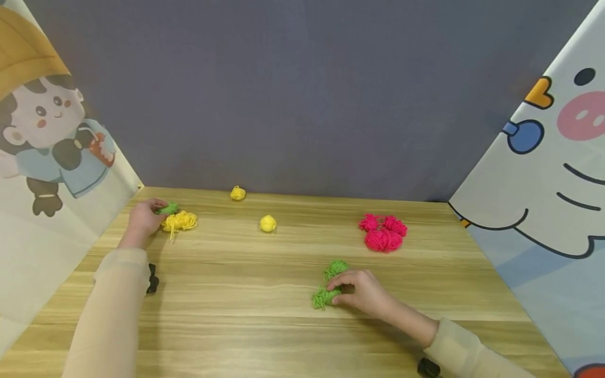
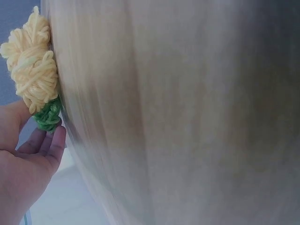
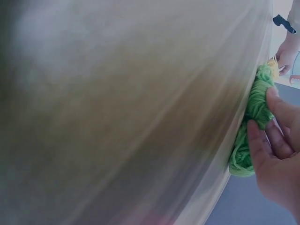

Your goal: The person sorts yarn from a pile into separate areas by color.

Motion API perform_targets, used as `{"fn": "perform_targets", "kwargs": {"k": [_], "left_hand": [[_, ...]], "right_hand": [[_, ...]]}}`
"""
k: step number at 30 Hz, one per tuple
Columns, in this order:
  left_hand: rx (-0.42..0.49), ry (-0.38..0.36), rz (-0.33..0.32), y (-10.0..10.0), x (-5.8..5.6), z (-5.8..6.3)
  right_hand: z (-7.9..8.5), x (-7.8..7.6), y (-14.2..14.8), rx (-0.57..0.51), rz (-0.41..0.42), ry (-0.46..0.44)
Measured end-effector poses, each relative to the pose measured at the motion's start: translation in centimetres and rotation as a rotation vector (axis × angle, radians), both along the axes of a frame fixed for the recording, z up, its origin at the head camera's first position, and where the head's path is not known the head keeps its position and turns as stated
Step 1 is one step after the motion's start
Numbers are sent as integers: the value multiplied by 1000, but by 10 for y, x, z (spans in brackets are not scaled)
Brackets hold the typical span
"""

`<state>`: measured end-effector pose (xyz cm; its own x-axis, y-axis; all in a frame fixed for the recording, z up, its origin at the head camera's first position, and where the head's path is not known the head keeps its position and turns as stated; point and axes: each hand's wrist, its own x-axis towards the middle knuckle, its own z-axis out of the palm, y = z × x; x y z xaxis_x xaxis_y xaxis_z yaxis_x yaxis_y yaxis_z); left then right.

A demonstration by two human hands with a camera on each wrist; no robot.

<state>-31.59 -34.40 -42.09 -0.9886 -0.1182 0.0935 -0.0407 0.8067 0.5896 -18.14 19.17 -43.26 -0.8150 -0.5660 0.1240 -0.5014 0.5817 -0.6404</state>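
Observation:
At the far left of the table, my left hand (image 1: pixel 145 216) pinches a small green yarn bundle (image 1: pixel 169 208). A loose yellow yarn bundle (image 1: pixel 179 221) lies right against it and, in the left wrist view, covers part of the green yarn (image 2: pixel 48 115). My right hand (image 1: pixel 363 294) is at the front middle, thumb and fingers around a green yarn bundle (image 1: pixel 324 298). Just behind that bundle sits another green yarn bundle (image 1: pixel 335 269), close to the right fingertips. The right wrist view shows the gripped green yarn (image 3: pixel 258 101) low on the tabletop.
Several pink yarn bundles (image 1: pixel 384 239) are clustered at the back right. One yellow yarn ball (image 1: pixel 268 223) lies mid-table, another yellow yarn ball (image 1: pixel 238 193) by the back edge. A grey panel (image 1: pixel 293 94) stands behind the wooden table (image 1: pixel 227 325), with printed cartoon panels at both sides.

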Motion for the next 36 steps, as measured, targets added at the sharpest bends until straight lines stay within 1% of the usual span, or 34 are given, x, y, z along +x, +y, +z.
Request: {"fn": "perform_targets", "kwargs": {"k": [5, 10, 13, 17, 22, 26, 31, 36], "left_hand": [[0, 6, 17, -2, -2, -2], [12, 18, 28, -3, -1, 1], [31, 31, 38, -2, 0, 4], [46, 50, 56, 0, 2, 11], [49, 116, 84, 4, 2, 20], [54, 148, 110, 6, 4, 29], [68, 151, 134, 9, 6, 35], [82, 138, 148, 11, 9, 36]], "right_hand": [[-2, -1, 1, -10, 4, 2], [-1, -1, 0, -3, 6, -18], [0, -1, 0, 2, 10, -27], [-1, -1, 0, 4, 13, -18], [-3, -2, 0, 11, 5, 8], [-2, -2, 0, 18, 1, 24], [-1, -2, 0, 27, -1, 28], [0, -1, 0, 31, -2, 26]]}}
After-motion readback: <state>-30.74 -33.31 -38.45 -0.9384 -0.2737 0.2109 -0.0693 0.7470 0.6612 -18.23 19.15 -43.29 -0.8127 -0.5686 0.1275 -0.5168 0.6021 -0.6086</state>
